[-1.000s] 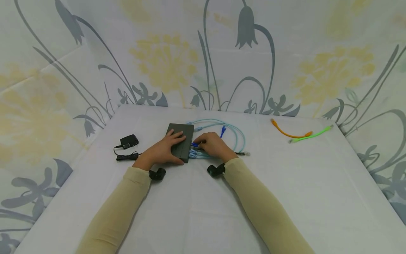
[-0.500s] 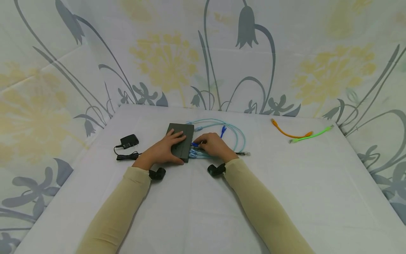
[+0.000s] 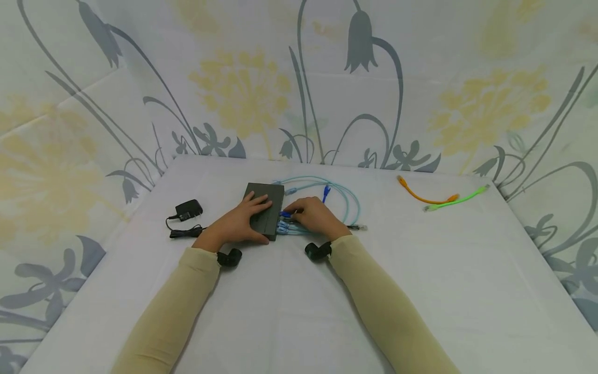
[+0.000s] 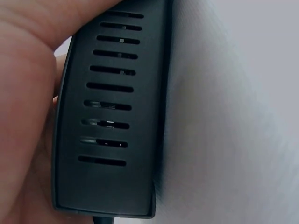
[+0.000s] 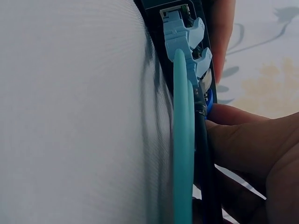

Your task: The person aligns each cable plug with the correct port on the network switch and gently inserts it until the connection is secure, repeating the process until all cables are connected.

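Note:
A dark network switch (image 3: pixel 267 208) lies flat on the white table, its vented side (image 4: pixel 105 107) filling the left wrist view. My left hand (image 3: pixel 238 221) rests on the switch with spread fingers, the thumb by its near edge. At the right edge of the switch, my right hand (image 3: pixel 315 214) pinches a blue network cable plug (image 3: pixel 286 213); how deep it sits in a port is hidden. Close by, light blue plugs (image 5: pixel 176 39) sit in ports, their cables (image 5: pixel 182 140) running out beside a black cable (image 5: pixel 204 154).
A black power adapter (image 3: pixel 189 209) with a bundled cord (image 3: pixel 187 231) lies left of the switch. Light blue cables (image 3: pixel 357 200) loop behind my right hand, near a loose blue plug (image 3: pixel 326 193). Farther right, an orange cable (image 3: pixel 422 198) touches a green cable (image 3: pixel 462 199).
Both hands keep their places on the switch and the blue plug. The head view has shifted very slightly.

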### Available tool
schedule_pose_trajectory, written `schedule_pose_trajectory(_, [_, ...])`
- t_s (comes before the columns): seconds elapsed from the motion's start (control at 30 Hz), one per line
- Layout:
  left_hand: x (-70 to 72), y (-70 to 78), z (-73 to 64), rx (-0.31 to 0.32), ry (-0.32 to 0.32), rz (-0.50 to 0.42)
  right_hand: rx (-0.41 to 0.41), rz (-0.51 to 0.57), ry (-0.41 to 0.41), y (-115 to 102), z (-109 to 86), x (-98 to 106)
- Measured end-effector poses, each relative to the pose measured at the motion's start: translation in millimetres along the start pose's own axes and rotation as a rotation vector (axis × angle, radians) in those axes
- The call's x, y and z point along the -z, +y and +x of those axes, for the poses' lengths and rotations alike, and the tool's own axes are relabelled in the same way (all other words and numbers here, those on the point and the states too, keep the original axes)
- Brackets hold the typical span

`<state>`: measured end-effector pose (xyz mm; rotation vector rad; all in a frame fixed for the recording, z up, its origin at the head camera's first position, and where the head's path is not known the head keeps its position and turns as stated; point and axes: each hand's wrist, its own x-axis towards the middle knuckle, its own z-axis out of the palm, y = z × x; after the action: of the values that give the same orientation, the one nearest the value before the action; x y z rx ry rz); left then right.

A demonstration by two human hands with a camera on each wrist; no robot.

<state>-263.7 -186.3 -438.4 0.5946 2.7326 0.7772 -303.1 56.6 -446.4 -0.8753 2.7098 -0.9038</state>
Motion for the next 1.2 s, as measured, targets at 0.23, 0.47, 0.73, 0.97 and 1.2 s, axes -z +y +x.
schedule_pose_trajectory(0.23, [0.5,0.5,-0.3,0.001,-0.003,0.003,-0.020,-0.010,-0.022,0,-1.2,2])
schedule_pose_trajectory(0.47, [-0.3,-2.3,1.1,-0.002,0.000,0.010,-0.029,-0.006,-0.015,3,-2.5,6])
schedule_pose_trajectory(0.73, [0.8,-1.6,0.8,-0.003,-0.002,0.014,-0.038,0.005,0.014,3,-8.4,18])
schedule_pose_trajectory(0.97, [0.1,-1.2,0.9,-0.006,-0.005,0.006,-0.038,0.015,0.054,12,-11.6,27])
schedule_pose_trajectory(1.2, [-0.4,-1.0,1.3,-0.005,-0.007,0.011,-0.055,0.017,0.083,22,-16.7,40])
